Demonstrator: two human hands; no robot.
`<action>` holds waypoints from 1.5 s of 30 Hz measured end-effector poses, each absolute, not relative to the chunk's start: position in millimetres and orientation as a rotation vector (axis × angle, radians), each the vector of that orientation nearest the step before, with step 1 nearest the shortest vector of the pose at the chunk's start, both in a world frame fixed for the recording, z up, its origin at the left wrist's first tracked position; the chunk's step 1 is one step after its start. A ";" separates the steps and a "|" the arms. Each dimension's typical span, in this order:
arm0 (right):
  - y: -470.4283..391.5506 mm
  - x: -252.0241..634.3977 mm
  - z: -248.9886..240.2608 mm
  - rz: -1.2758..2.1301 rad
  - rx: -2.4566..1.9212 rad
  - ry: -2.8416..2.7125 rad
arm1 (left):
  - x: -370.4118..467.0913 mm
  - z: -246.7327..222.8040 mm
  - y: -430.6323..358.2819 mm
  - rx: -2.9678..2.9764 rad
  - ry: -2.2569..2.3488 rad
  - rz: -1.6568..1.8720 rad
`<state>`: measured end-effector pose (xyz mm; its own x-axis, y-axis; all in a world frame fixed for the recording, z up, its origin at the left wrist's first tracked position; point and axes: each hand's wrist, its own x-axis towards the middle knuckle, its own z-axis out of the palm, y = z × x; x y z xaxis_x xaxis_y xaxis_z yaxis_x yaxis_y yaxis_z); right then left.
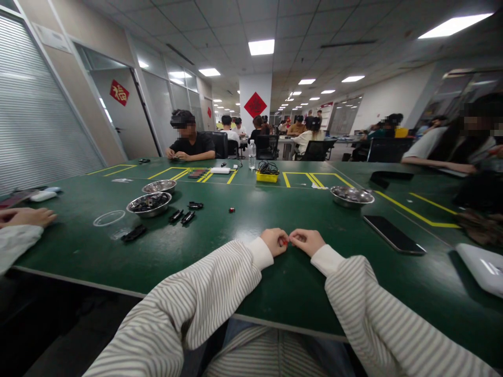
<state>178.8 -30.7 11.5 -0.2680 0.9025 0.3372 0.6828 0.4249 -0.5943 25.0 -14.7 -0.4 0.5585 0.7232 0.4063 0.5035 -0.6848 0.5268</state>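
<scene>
My left hand point(275, 241) is closed around a small red piece point(285, 242), of which only a bit shows between the fingers. Close against it, my right hand point(307, 241) is pinched, its fingertips meeting the left ones; whether it holds anything is too small to make out. Both hands are low over the green table point(236, 283). Beyond them lies a small red and black part point(231, 210). Several black plastic parts point(187, 218) are on the table to the left, beside a steel bowl point(149, 212) filled with similar dark pieces.
A second steel bowl point(159, 186), a clear plastic cup point(113, 225) and a co-worker's hand point(33, 216) are at left. On the right are a steel bowl point(352, 197), a phone point(394, 234) and a white device point(482, 267). A yellow tray of cables point(267, 177) and a bottle point(252, 154) stand farther back.
</scene>
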 end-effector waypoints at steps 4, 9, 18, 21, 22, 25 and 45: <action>-30.3 179.3 11.1 0.433 -1.333 -2.057 | 23.0 2.7 -16.7 2.509 1.008 0.853; -30.4 178.3 10.6 0.374 -1.355 -2.151 | 20.1 3.8 -17.6 2.578 1.061 0.829; -29.2 176.7 8.4 0.458 -1.318 -2.207 | -23.4 10.5 18.7 2.703 1.272 0.885; -28.4 176.1 8.1 0.442 -1.290 -2.214 | -60.6 11.6 47.2 2.596 1.620 0.982; -28.2 176.0 7.9 0.433 -1.279 -2.223 | -72.4 10.2 56.3 2.528 1.717 0.994; -27.4 176.0 6.6 0.407 -1.253 -2.249 | -98.9 3.6 77.6 2.329 1.916 0.941; -30.2 172.2 8.7 0.546 -1.224 -1.907 | 1.0 2.0 -7.6 2.525 0.883 1.094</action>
